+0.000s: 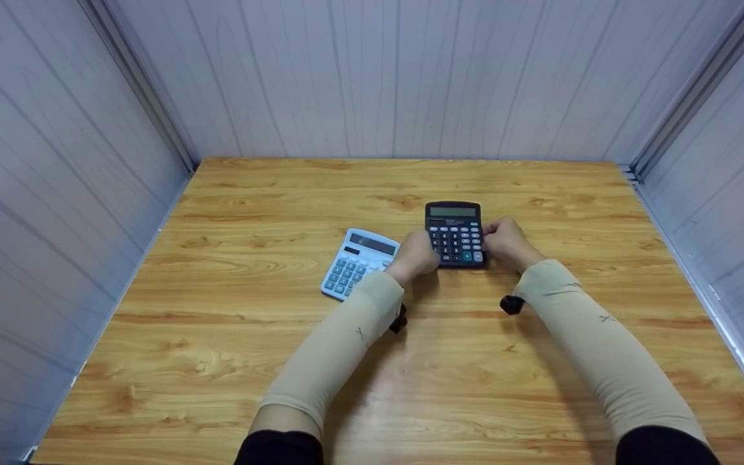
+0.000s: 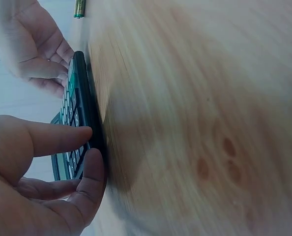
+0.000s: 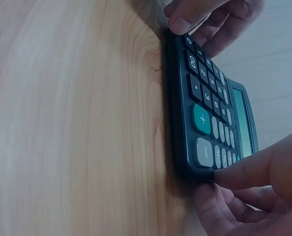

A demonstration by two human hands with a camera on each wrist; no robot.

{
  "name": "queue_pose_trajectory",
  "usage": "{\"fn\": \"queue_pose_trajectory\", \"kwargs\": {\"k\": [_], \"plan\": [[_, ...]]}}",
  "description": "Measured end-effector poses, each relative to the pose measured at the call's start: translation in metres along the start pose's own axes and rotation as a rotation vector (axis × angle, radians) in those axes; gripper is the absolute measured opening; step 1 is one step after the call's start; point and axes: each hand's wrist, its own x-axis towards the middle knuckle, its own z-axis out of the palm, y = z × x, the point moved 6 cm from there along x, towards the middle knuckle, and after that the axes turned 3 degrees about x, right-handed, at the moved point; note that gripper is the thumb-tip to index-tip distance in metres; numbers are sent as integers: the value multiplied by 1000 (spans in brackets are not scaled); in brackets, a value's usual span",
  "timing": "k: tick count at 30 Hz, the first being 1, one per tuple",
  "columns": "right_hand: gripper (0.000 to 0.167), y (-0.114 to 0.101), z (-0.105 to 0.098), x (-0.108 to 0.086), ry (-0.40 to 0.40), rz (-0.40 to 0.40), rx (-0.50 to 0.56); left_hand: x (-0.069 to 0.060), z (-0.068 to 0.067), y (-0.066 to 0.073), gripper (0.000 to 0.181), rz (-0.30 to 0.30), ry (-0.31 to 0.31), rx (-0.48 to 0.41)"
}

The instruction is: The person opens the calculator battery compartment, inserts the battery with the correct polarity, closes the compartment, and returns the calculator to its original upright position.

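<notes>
A black calculator [image 1: 456, 236] is between both hands, its display at the far end. The left hand [image 1: 414, 255] pinches its left edge near the front corner; in the left wrist view, thumb and fingers of that hand [image 2: 47, 172] grip the dark rim [image 2: 89, 108]. On the right edge, the right hand [image 1: 507, 242] has its thumb on the top rim and fingers below, as this hand [image 3: 254, 189] shows in the right wrist view beside the "=" key. Whether the calculator touches the table all along is hard to tell. Partly behind the left hand and sleeve lies a light blue calculator [image 1: 349, 268], tilted.
The wooden table [image 1: 217, 336] has pale panel walls [image 1: 372, 77] at its back and sides. A small battery [image 2: 79, 8] shows at the top edge of the left wrist view. Dark wrist cameras hang under both sleeves.
</notes>
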Motion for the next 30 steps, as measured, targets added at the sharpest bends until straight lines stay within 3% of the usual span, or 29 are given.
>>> {"fn": "queue_pose_trajectory", "kwargs": {"k": [7, 17, 21, 24, 30], "plan": [[40, 0, 0, 0, -14, -4, -21, 1, 2, -1, 32, -17, -4, 15], [42, -2, 0, -3, -21, -4, -60, -3, 0, 5, 28, 44, -33, 75], [45, -5, -2, -5, -16, 1, -10, 7, 6, 2, 24, 10, -78, 33], [48, -9, -6, -8, -11, 7, 68, 4, 3, 4, 23, -9, -89, -30], [52, -21, -12, -15, -8, -41, 156, -19, -19, 14, 46, 42, -56, -163]]}}
